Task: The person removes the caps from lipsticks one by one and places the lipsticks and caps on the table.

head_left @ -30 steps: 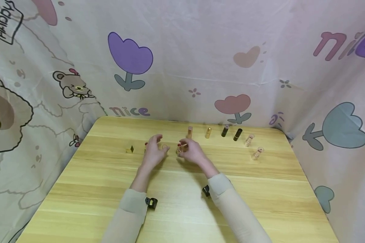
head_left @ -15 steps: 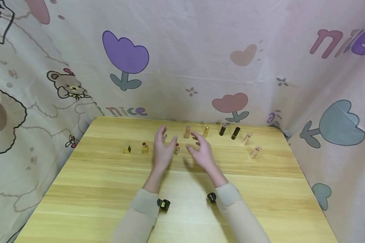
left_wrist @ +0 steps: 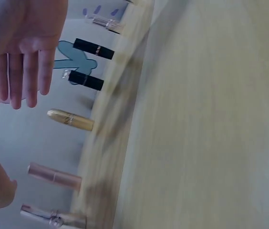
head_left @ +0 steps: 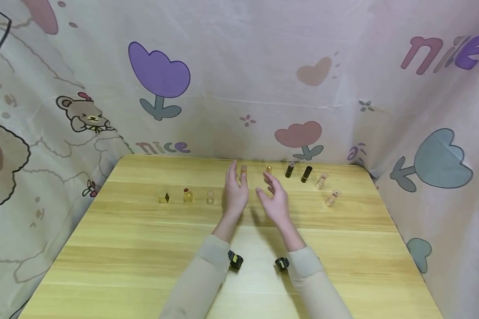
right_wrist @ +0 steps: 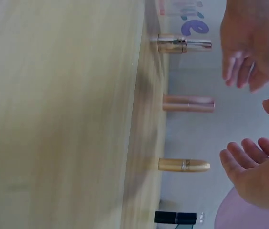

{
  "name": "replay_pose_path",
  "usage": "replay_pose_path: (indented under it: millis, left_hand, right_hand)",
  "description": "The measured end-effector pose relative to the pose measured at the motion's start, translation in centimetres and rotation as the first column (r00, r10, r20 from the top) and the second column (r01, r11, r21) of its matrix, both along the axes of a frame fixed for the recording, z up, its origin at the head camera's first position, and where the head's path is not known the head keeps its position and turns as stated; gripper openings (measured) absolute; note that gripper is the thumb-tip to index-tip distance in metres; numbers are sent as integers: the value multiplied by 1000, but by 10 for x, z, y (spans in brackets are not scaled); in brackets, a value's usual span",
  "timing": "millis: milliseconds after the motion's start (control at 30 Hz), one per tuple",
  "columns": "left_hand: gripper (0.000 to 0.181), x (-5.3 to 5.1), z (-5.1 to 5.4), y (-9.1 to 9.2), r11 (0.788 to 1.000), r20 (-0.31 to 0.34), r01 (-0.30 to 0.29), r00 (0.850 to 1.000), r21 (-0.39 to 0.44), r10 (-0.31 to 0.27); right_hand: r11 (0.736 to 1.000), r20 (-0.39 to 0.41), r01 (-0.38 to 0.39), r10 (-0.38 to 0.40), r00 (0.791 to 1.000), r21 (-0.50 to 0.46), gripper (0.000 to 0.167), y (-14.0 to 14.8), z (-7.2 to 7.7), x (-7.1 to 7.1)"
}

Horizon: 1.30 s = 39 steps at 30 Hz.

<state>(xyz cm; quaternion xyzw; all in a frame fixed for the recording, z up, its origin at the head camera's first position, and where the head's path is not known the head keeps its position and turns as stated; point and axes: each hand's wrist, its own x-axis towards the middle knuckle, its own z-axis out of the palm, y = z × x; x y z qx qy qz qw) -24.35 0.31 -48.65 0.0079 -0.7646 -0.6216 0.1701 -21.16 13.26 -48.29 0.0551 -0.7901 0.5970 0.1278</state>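
My left hand [head_left: 236, 190] and right hand [head_left: 275, 199] hover over the middle of the table, palms facing each other with a gap between. Neither holds anything. Beyond the left hand stands a rose-pink lipstick tube [head_left: 244, 169], partly covered by it. A gold bullet-shaped lipstick tube [head_left: 268, 169] stands beyond the right fingers. In the right wrist view, a shiny gold lipstick tube [right_wrist: 172, 44] stands beside the rose-pink one; the left hand hides it in the head view. Left of that hand are a small clear cap [head_left: 210, 197] and an uncapped red lipstick in a gold base [head_left: 188, 196].
A gold square cap [head_left: 164, 198] lies at the far left. Rightward stand two black lipstick tubes [head_left: 289, 170], then two clear-capped pinkish lipsticks [head_left: 321, 181]. A printed cloth [head_left: 219, 110] hangs behind the wooden table [head_left: 143, 248].
My right hand has let go of the small red lipstick and moved right. The left hand has swept right past the clear cap, now covering where that lipstick stood. The head view has shifted slightly.
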Motion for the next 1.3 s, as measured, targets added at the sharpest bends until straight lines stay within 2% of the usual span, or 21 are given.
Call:
replay_pose_path:
  millis: [300,500,667,767,933,1100,1300]
  left_hand:
    - [57,-23,-6,18,999,141,-41,989,-9,42]
    - [53,-37,-11,24,992,176,-106,977,-68,117]
    - [42,-44,-13,26,990,195,-138,971,-24,140]
    - [37,-45,-15,26,988,207,-151,967,-16,151]
    - [36,-45,-17,23,989,209,-142,969,30,133]
    - [35,-42,-18,23,986,190,-125,976,112,102]
    - [34,-37,-17,23,982,197,-129,975,140,100]
  right_hand:
    - [1000,70,-5,3,998,17,60,17,-4,-8]
    - [998,138,-41,33,990,54,62,23,-10,-20]
    - [994,180,-76,61,982,78,64,24,-15,-30]
    - [993,186,-86,70,980,80,63,22,-17,-35]
    - [990,181,-102,84,980,93,62,17,-19,-40]
    - [984,178,-108,82,981,140,60,10,-18,-46]
    - [978,175,-126,96,980,166,59,3,-18,-52]
